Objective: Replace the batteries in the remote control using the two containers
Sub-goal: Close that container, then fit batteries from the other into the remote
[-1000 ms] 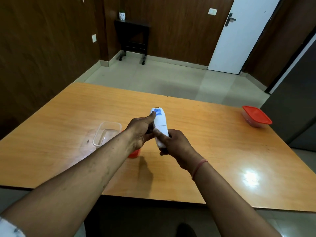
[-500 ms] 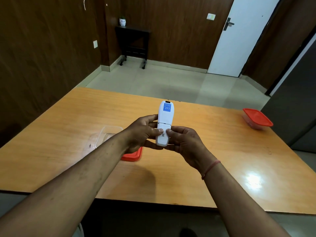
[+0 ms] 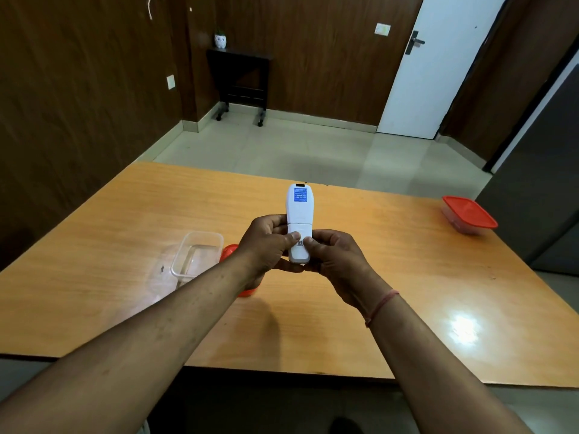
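Note:
I hold a white remote control (image 3: 299, 211) upright above the middle of the table, its back with a blue label facing me. My left hand (image 3: 266, 245) grips its lower left side and my right hand (image 3: 336, 255) its lower right side. Both thumbs press on the battery cover at the bottom of the remote. An open clear container (image 3: 197, 256) stands on the table left of my hands, with its red lid (image 3: 230, 250) lying beside it, mostly hidden by my left wrist. A second container with a red lid (image 3: 469, 214) on stands at the table's far right edge.
The orange wooden table (image 3: 391, 277) has its near edge just below my forearms. Beyond it lie a tiled floor, a dark side table (image 3: 239, 79) against the wood wall, and a white door (image 3: 438, 67). A grey cabinet (image 3: 545, 183) stands to the right.
I have raised the remote from low over the table and turned it upright. Both hands slid down to its lower end, and my thumbs now sit on the battery cover.

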